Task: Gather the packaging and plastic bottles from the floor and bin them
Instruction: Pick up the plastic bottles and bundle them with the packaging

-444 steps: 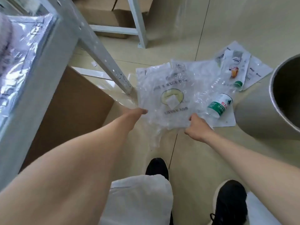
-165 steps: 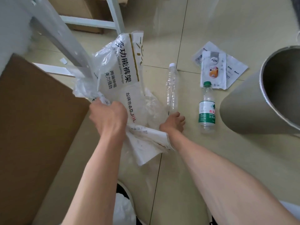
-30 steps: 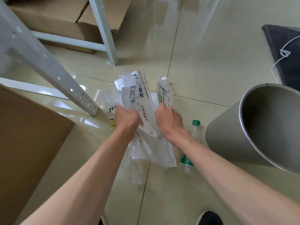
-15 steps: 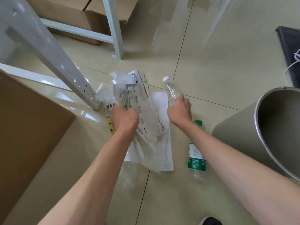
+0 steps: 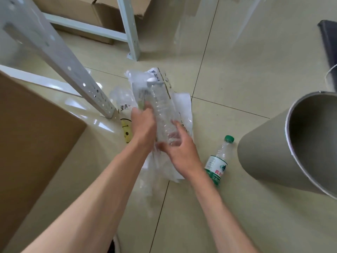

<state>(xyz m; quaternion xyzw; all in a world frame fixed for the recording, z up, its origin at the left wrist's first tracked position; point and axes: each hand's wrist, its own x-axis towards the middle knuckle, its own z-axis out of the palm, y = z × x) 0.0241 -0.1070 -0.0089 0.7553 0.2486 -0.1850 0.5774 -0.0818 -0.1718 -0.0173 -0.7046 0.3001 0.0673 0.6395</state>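
Clear plastic fills both hands at the centre of the view: the left hand [image 5: 144,125] clutches a crumpled wad of packaging [image 5: 158,84], its fingers closed around the bags, while the right hand [image 5: 179,146] presses the empty clear bottle [image 5: 161,106] against that wad, fingers curled loosely round the bottle's base (motion blur makes it hard to tell how firm the hold is). I judge the gathering step about two-thirds done, with the bundle being consolidated into one hand.

One item is not yet collected: the green-capped bottle [image 5: 218,165] lies on the floor [image 5: 237,73] at about four o'clock from the hands, just beside the bin [image 5: 264,152]. The next move probably calls for passing the clear bottle fully to the left hand, freeing the right to reach for it.

That bin stands at three o'clock, tilted in this wide view; the part of its interior that shows looks bare, though the bottom is out of sight. Cardboard boxes [image 5: 87,13] sit behind the shelf frame [image 5: 54,52] at eleven o'clock; their contents are hidden.
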